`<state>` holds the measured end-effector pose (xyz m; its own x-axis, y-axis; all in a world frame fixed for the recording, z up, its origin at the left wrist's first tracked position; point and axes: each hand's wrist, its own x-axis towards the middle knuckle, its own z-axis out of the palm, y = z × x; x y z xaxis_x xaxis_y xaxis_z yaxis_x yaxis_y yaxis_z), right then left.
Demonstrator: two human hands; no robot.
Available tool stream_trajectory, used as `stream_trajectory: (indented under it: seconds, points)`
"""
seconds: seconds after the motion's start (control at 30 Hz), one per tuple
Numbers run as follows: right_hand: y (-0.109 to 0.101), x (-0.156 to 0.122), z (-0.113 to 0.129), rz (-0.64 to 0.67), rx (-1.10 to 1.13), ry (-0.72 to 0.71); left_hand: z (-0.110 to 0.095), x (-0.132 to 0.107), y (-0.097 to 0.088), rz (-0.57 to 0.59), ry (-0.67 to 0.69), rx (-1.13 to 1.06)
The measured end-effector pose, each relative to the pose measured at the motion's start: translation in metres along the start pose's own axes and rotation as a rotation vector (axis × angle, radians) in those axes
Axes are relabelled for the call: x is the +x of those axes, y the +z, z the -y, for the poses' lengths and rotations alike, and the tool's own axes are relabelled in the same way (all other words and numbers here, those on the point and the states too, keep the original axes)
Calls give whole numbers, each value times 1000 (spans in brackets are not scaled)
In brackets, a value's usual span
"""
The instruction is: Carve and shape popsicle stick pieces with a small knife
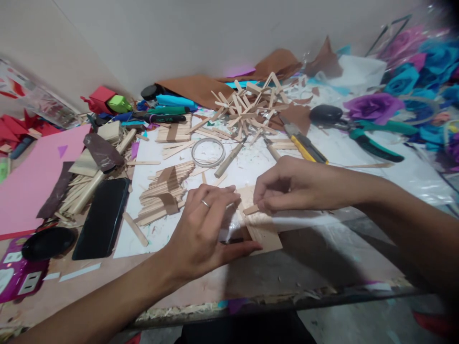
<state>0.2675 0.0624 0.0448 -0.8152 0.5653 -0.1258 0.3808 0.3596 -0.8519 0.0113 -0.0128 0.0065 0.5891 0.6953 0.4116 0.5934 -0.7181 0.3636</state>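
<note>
My left hand [206, 229] lies on a flat panel of glued wooden sticks [263, 234] near the table's front edge, fingers curled over its left side and thumb stretched along its lower edge. It wears a ring. My right hand [287, 186] pinches a short wooden stick piece [250, 209] between thumb and fingers, right at the panel's top. A stack of wooden craft sticks [165, 191] sits just left of my left hand.
A heap of loose sticks [244, 110], a wire coil [208, 152], a yellow utility knife [304, 143] and green-handled pliers [373, 138] lie behind the hands. A black phone [102, 217], pink paper [36, 177] and paper flowers [373, 105] line the sides.
</note>
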Motion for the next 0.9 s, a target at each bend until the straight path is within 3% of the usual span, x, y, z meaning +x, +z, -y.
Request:
stream_trajectory:
  seconds: [0.4, 0.5, 0.63, 0.9]
  points:
    - [-1, 3, -1, 97, 58, 124, 6, -2, -8, 64, -9, 80]
    - [0, 3, -2, 89, 45, 112, 6, -2, -12, 77, 71, 113]
    - [0, 3, -4, 68, 48, 77, 6, -4, -15, 176, 248, 66]
    - [1, 1, -2, 63, 15, 53, 13, -6, -18, 291, 307, 56]
